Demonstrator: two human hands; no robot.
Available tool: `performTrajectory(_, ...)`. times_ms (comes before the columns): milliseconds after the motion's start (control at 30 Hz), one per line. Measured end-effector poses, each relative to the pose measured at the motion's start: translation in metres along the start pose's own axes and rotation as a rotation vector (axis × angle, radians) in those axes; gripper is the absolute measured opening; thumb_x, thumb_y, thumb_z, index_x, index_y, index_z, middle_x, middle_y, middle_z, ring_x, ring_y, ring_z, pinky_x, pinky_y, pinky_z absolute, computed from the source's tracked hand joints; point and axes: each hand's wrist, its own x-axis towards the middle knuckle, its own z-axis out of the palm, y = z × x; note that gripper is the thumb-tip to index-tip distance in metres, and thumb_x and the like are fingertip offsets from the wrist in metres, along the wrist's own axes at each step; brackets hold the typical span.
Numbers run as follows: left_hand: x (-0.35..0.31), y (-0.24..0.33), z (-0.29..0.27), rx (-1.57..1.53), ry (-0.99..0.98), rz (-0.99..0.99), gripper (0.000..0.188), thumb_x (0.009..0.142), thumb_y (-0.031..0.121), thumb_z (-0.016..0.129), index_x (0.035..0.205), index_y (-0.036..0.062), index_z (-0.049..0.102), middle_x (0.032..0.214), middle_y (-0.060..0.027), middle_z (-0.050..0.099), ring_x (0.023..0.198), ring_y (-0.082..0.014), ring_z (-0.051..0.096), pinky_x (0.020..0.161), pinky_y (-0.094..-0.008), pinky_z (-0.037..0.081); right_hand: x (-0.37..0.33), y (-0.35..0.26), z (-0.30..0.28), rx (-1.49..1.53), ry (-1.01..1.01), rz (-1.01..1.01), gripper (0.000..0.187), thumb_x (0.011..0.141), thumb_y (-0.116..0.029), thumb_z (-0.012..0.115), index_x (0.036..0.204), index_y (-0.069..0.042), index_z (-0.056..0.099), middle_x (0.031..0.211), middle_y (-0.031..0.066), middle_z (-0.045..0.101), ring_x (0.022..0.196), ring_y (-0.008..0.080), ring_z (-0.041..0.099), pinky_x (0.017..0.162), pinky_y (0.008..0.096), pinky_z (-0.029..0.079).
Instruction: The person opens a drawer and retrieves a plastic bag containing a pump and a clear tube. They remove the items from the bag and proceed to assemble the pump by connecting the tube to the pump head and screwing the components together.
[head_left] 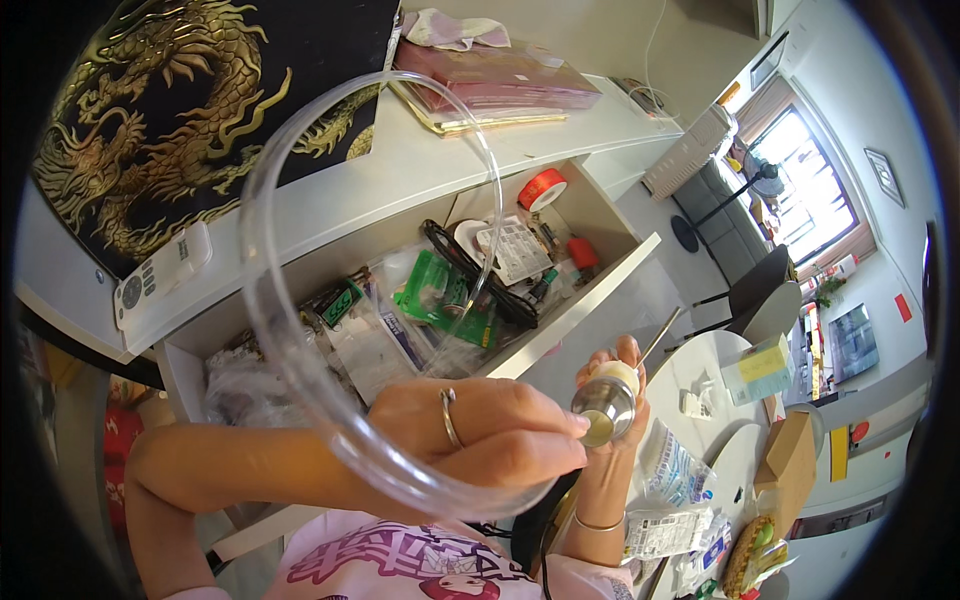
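My right hand (625, 400) is wrapped around a small silver metal cylinder (605, 405) with a cream collar. A thin metal rod (660, 335) sticks out of its far side. My left hand (480, 430), wearing a ring, is closed in a pinch, its fingertips against the cylinder's near end. A clear plastic tube (262, 270) bends in a wide loop up from my left hand, over the drawer and back across my left forearm. The tube's ends are not plain to see; it appears to be gripped in my left fingers.
An open drawer (590, 305) lies beyond my hands, holding a green packet (430, 290), a black cable (465, 260) and red tape (541, 189). On the white cabinet top are a remote (160, 275) and a pink box (500, 80). A cluttered round table (690, 360) stands at right.
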Motion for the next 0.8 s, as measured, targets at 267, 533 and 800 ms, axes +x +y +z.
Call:
performTrajectory(267, 0.002, -0.009, 0.001, 0.076, 0.050, -0.058, 0.032, 0.060, -0.005, 0.069, 0.083, 0.0025, 0.048, 0.083, -0.0124, 0.058, 0.071, -0.0179, 0.060, 0.061, -0.0231, 0.051, -0.001, -0.012, 0.005, -0.337, 0.181, -0.094, 0.048, 0.059, -0.013, 0.074, 0.090, -0.007, 0.038, 0.088, 0.0149, 0.054, 0.080, 0.0212, 0.056, 0.073, 0.0288, 0.048)
performTrajectory(533, -0.007, -0.020, 0.009, -0.312, 0.079, -0.538, 0.011, 0.080, 0.001, 0.050, 0.090, 0.0000, 0.045, 0.102, -0.0175, 0.054, 0.093, -0.0173, 0.055, 0.073, -0.0229, 0.045, -0.008, -0.032, 0.033, -0.737, 0.328, -0.302, 0.050, 0.046, 0.007, 0.076, 0.086, -0.001, 0.045, 0.088, 0.0160, 0.056, 0.083, 0.0232, 0.057, 0.070, 0.0306, 0.050)
performTrajectory(800, -0.006, -0.024, 0.007, -0.772, 0.170, -0.790, 0.022, 0.084, 0.009, 0.047, 0.103, -0.0001, 0.041, 0.105, -0.0151, 0.049, 0.100, -0.0183, 0.049, 0.079, -0.0314, 0.048, -0.013, -0.037, 0.056, -0.979, 0.251, -0.274, 0.046, 0.051, 0.007, 0.074, 0.087, 0.001, 0.047, 0.092, 0.0202, 0.056, 0.084, 0.0217, 0.057, 0.070, 0.0292, 0.049)
